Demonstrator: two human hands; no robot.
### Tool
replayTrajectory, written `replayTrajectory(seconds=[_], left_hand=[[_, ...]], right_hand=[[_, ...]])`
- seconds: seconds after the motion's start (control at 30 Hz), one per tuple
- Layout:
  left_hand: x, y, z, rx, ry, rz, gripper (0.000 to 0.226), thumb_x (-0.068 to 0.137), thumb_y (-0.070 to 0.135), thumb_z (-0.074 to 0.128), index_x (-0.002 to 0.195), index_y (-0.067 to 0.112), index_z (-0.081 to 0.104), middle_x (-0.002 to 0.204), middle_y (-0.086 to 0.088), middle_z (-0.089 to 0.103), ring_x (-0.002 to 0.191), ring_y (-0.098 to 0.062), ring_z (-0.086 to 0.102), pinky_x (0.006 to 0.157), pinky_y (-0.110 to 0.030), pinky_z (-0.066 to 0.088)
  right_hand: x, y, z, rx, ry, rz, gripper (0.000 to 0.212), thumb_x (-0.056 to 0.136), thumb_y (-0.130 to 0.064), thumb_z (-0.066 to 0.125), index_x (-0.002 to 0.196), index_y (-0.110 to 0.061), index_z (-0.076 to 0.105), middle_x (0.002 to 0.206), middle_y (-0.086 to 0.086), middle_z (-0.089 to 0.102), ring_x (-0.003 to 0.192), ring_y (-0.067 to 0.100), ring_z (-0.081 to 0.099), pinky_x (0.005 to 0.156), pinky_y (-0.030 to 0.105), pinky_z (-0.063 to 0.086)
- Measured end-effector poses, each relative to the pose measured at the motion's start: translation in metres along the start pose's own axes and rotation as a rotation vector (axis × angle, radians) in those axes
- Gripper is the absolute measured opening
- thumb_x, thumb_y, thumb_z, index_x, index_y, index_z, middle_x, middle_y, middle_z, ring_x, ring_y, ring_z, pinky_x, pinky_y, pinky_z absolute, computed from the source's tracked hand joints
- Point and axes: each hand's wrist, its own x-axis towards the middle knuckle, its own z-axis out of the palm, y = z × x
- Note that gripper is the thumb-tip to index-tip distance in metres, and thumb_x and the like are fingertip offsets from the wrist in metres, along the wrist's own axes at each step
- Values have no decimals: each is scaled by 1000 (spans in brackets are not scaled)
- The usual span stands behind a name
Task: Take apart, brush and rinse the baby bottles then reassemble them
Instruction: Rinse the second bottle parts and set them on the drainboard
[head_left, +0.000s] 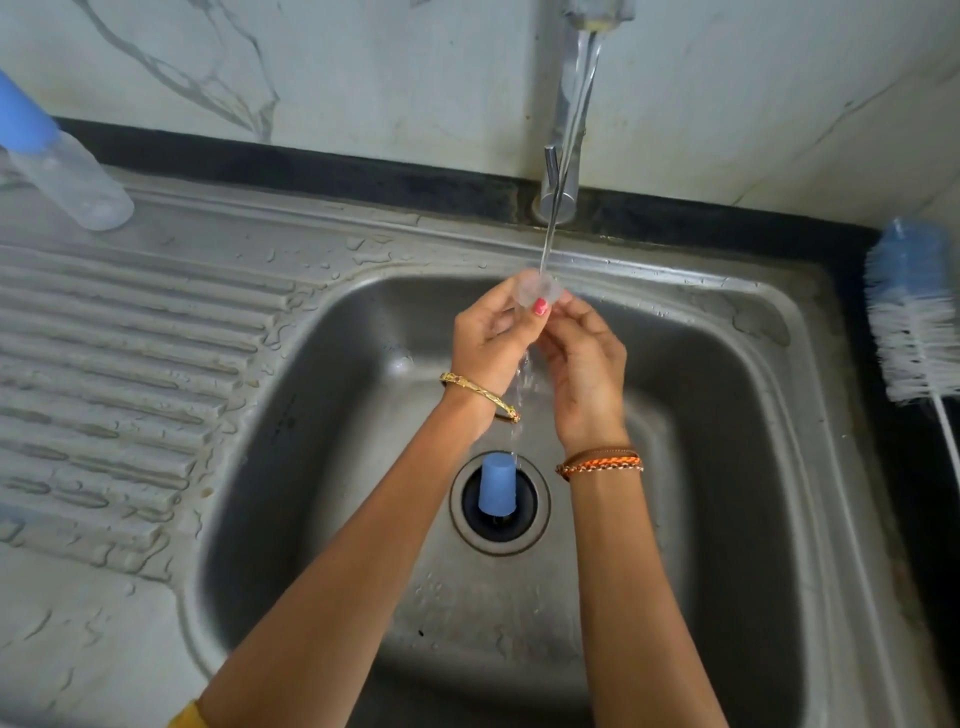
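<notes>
While rinsed, teat (535, 287) between fingers (540, 306).

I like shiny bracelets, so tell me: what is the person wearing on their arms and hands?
The left hand has a gold bangle at the wrist and pink polish on a nail. The right hand has brown and orange braided bands at the wrist. A bit of yellow sleeve shows on the left arm.
</notes>
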Motion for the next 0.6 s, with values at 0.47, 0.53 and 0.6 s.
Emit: replayTrajectory(seconds=[0.47, 0.53, 0.6], left_hand=[[17, 30, -3, -271, -16, -715, 35, 90, 40, 53, 80, 7, 58, 45, 3, 52, 36, -5, 46, 40, -12, 42], [19, 31, -3, -245, -54, -748, 38, 90, 44, 51, 80, 8, 57, 45, 3, 50, 36, -5, 44, 40, -11, 40], [21, 33, -2, -232, -64, -757, 36, 90, 44, 50, 85, 8, 56, 42, 4, 48, 32, -4, 43, 39, -11, 40]], right_hand=[[1, -2, 0, -265, -45, -315, 31, 88, 3, 55, 109, -20, 63, 90, 4, 62, 75, 5, 56, 72, 20, 50], [2, -1, -1, -298, -53, -308, 33, 87, -4, 58, 108, -29, 62, 105, 18, 61, 85, 13, 59, 79, 26, 53], [3, -1, -1, -364, -80, -291, 33, 86, -12, 58, 109, -36, 60, 117, 22, 57, 96, 21, 59, 88, 32, 52]])
